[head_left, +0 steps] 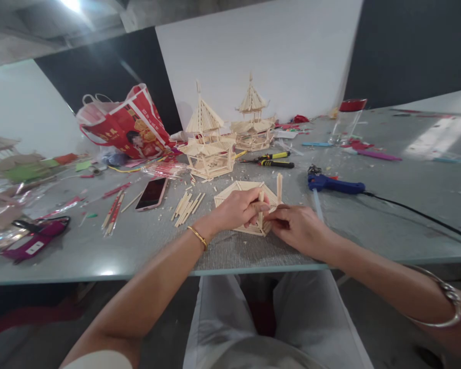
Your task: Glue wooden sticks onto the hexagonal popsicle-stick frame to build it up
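Observation:
A flat hexagonal base of wooden sticks (pixel 238 192) lies on the grey table (pixel 138 246) in front of me, with one upright post (pixel 279 187) at its right corner. My left hand (pixel 238 209) rests over the base, fingers curled round a short upright stick (pixel 260 211) at its near edge. My right hand (pixel 296 225) pinches the same spot from the right. A pile of loose sticks (pixel 186 206) lies just left of the base.
Two finished stick pagodas (pixel 209 138) (pixel 252 123) stand behind. A blue glue gun (pixel 332 183) with a black cord lies to the right, yellow-handled pliers (pixel 272 160) behind, a phone (pixel 152 193) and a red bag (pixel 128 124) to the left, and a purple tool (pixel 34 240) at far left.

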A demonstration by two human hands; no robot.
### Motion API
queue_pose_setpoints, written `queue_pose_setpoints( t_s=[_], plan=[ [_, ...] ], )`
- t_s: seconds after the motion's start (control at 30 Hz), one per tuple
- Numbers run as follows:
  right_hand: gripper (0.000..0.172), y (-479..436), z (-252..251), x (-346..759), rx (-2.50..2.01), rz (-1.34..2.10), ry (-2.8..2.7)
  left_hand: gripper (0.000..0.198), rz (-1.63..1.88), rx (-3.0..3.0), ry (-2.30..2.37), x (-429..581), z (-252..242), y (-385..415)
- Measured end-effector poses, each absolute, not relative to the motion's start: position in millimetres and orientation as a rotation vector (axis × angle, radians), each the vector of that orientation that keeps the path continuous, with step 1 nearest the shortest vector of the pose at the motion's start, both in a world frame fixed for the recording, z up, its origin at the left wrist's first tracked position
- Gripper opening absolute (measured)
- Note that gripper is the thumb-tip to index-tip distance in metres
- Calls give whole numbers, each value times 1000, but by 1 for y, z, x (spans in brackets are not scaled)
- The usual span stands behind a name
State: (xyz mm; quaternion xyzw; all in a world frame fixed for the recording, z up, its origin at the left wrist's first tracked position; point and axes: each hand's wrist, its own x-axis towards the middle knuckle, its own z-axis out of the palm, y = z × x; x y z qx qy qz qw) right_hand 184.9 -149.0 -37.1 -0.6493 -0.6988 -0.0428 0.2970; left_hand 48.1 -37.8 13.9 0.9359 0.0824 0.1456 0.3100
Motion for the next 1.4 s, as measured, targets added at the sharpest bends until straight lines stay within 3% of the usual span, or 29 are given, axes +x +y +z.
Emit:
queue_pose_setpoints(
  t_s=[1.4],
  plan=[
    [25,-150,-35,184,-1740,-66,-1830,15,373,2494,222,47,13,-35]
  ],
)
